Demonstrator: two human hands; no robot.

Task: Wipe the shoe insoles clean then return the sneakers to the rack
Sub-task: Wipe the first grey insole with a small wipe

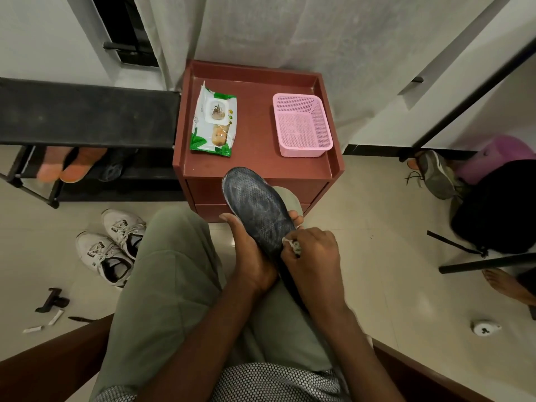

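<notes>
both hands are on the job over my lap: my left hand (251, 258) cups the dark insole (259, 211) from underneath, thumb on one edge and fingertips curled over the other, while my right hand (311, 256) pinches a crumpled, greyed wipe (293, 245) against the heel half of the insole. the insole tilts up and away from me, its toe end hanging over the front edge of the red cabinet (255, 166). pale smears show on its upper face, so i judge this wiping is in hand, not finished.

left of my knee the pair of white sneakers (111, 246) sits on the floor tiles, side by side, mouths open and well apart from the rack (87, 111). i cannot tell whether the second insole is inside one of them or whether it has been cleaned.

further out, on the cabinet top, the wipes pack (214, 121) lies flat, lid closed, beside an empty pink basket (301, 124). refitting the insoles and shelving both sneakers is left.
</notes>
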